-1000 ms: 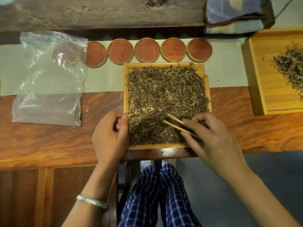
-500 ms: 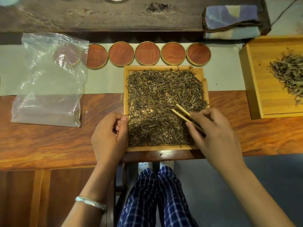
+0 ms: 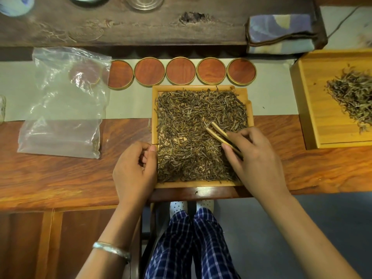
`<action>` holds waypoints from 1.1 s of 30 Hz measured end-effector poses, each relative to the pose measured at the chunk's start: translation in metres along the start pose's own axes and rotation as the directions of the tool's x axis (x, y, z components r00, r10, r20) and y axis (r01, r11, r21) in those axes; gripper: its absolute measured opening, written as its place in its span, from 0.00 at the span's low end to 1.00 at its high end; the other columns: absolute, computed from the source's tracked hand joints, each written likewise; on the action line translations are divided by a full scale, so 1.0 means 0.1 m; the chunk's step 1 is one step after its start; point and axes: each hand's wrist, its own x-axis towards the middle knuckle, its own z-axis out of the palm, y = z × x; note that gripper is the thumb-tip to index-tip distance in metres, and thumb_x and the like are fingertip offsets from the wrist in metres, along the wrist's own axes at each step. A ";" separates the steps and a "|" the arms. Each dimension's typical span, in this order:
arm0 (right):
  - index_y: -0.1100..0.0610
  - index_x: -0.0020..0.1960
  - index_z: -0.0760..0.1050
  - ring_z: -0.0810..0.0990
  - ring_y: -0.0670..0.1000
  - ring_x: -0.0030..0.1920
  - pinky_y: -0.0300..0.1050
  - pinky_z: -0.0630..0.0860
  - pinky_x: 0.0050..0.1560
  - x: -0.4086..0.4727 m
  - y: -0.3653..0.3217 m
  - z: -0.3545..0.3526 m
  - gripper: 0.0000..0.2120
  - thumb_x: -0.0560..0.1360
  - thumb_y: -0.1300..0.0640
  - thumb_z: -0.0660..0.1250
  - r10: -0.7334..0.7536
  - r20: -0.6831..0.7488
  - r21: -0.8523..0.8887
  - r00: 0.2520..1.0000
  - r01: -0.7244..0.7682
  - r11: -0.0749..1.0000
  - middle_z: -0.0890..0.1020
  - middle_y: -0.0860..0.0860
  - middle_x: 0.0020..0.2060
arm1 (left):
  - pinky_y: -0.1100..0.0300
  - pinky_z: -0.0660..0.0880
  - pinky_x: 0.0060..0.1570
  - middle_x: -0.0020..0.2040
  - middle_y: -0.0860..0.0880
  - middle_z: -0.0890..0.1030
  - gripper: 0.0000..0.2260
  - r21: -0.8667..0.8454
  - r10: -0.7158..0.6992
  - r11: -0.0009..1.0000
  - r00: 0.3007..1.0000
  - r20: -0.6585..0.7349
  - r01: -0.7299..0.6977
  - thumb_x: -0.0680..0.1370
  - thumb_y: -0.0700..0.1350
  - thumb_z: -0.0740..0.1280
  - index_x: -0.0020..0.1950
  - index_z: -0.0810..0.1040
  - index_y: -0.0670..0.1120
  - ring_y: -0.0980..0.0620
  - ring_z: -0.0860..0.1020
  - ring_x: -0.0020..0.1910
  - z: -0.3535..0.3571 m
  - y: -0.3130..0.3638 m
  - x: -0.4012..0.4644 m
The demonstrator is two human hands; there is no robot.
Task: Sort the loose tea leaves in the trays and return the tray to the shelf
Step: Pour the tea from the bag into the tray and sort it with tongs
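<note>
A square bamboo tray (image 3: 198, 184) lies on the table edge in front of me, covered with dark loose tea leaves (image 3: 191, 117). My right hand (image 3: 255, 156) grips bamboo tweezers (image 3: 218, 131), their two tips slightly apart and resting in the leaves right of the tray's centre. My left hand (image 3: 134, 168) is curled against the tray's left rim, thumb touching it near the front corner. A second, larger bamboo tray (image 3: 314, 121) at the far right holds a small heap of paler leaves (image 3: 354, 95).
A clear plastic bag (image 3: 64, 101) lies at the left on the table. A row of round wooden coasters (image 3: 180, 71) sits just behind the tray. A folded cloth (image 3: 281, 31) rests on the dark board at the back. My legs in checked trousers (image 3: 187, 244) are below the table edge.
My right hand has carried the tweezers up and to the right through the leaves, away from the tray's front. The left hand has stayed at the left rim.
</note>
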 end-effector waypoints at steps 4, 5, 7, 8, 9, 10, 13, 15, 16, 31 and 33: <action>0.59 0.56 0.79 0.75 0.51 0.43 0.39 0.72 0.32 0.02 -0.09 0.02 0.12 0.76 0.54 0.67 -0.031 -0.005 0.029 1.000 0.031 0.999 0.75 0.54 0.45 | 0.61 0.64 0.31 0.32 0.56 0.74 0.09 0.010 -0.012 1.000 1.000 0.008 0.012 0.77 0.56 0.60 0.41 0.73 0.54 0.59 0.73 0.32 0.00 0.00 0.01; 0.59 0.56 0.79 0.74 0.50 0.43 0.39 0.73 0.32 0.04 -0.13 0.03 0.11 0.76 0.54 0.67 -0.049 -0.005 0.028 0.999 0.049 0.998 0.76 0.53 0.45 | 0.62 0.64 0.30 0.32 0.56 0.74 0.09 0.009 -0.018 1.000 1.000 0.010 0.017 0.77 0.56 0.60 0.41 0.73 0.54 0.60 0.73 0.33 0.00 0.01 0.01; 0.59 0.56 0.79 0.75 0.50 0.43 0.40 0.75 0.32 0.09 -0.21 0.06 0.11 0.76 0.54 0.68 -0.082 0.011 0.017 0.997 0.081 0.997 0.76 0.53 0.44 | 0.64 0.63 0.31 0.32 0.57 0.74 0.10 0.007 -0.034 0.999 0.999 0.015 0.034 0.76 0.57 0.59 0.40 0.74 0.54 0.61 0.73 0.34 0.01 0.02 0.01; 0.59 0.56 0.79 0.75 0.50 0.44 0.42 0.77 0.32 0.11 -0.24 0.08 0.11 0.76 0.55 0.67 -0.094 0.030 0.017 0.995 0.094 0.995 0.76 0.53 0.44 | 0.64 0.63 0.31 0.32 0.56 0.74 0.10 0.007 -0.043 0.999 0.999 0.019 0.043 0.76 0.57 0.59 0.40 0.74 0.54 0.62 0.73 0.35 0.01 0.02 0.01; 0.59 0.56 0.79 0.76 0.51 0.44 0.44 0.79 0.32 0.13 -0.26 0.09 0.12 0.76 0.54 0.67 -0.105 0.051 0.021 0.993 0.104 0.994 0.76 0.53 0.45 | 0.64 0.63 0.31 0.32 0.56 0.74 0.10 0.008 -0.051 0.999 0.998 0.021 0.051 0.75 0.57 0.59 0.40 0.74 0.54 0.61 0.73 0.35 0.01 0.02 0.01; 0.59 0.57 0.79 0.76 0.51 0.44 0.46 0.79 0.33 0.13 -0.27 0.09 0.12 0.77 0.54 0.67 -0.113 0.067 0.028 0.991 0.111 0.993 0.76 0.53 0.45 | 0.64 0.64 0.31 0.32 0.56 0.74 0.11 0.009 -0.056 0.998 0.998 0.025 0.056 0.75 0.58 0.59 0.40 0.74 0.53 0.61 0.73 0.35 0.01 0.02 0.00; 0.59 0.57 0.78 0.76 0.51 0.44 0.45 0.78 0.34 0.12 -0.24 0.09 0.12 0.77 0.54 0.66 -0.129 0.063 0.045 0.990 0.126 0.991 0.76 0.53 0.45 | 0.61 0.64 0.31 0.32 0.55 0.74 0.12 0.015 -0.062 0.998 0.997 0.042 0.061 0.75 0.58 0.58 0.40 0.74 0.53 0.60 0.73 0.35 0.02 0.01 0.00; 0.60 0.57 0.78 0.76 0.52 0.44 0.43 0.76 0.33 0.12 -0.21 0.08 0.13 0.76 0.55 0.67 -0.123 0.054 0.031 0.991 0.122 0.992 0.76 0.53 0.44 | 0.59 0.64 0.31 0.31 0.54 0.74 0.12 0.004 -0.039 0.999 0.998 0.050 0.039 0.76 0.57 0.58 0.40 0.74 0.52 0.58 0.73 0.34 0.02 0.01 -0.01; 0.60 0.57 0.78 0.76 0.52 0.44 0.43 0.75 0.33 0.12 -0.20 0.08 0.13 0.76 0.55 0.68 -0.119 0.060 0.019 0.991 0.118 0.993 0.76 0.53 0.44 | 0.58 0.65 0.32 0.31 0.54 0.74 0.12 -0.005 -0.024 1.000 0.998 0.049 0.025 0.76 0.57 0.57 0.40 0.74 0.52 0.57 0.73 0.34 0.01 0.01 -0.01; 0.57 0.61 0.78 0.73 0.47 0.46 0.37 0.65 0.44 0.84 -0.27 -0.32 0.16 0.74 0.57 0.67 -0.038 0.075 0.226 0.996 0.020 0.974 0.74 0.50 0.46 | 0.61 0.65 0.29 0.30 0.55 0.70 0.10 -0.058 0.004 0.998 0.999 0.046 -0.002 0.76 0.52 0.61 0.36 0.69 0.52 0.57 0.70 0.31 -0.04 0.07 0.02; 0.56 0.61 0.77 0.72 0.48 0.46 0.40 0.65 0.45 1.21 -0.34 -0.37 0.14 0.75 0.58 0.67 -0.131 0.069 0.189 0.989 0.116 0.975 0.73 0.49 0.45 | 0.60 0.65 0.29 0.29 0.55 0.69 0.10 -0.059 0.012 0.998 0.999 0.048 -0.010 0.77 0.51 0.61 0.36 0.68 0.52 0.57 0.70 0.31 -0.05 0.08 0.03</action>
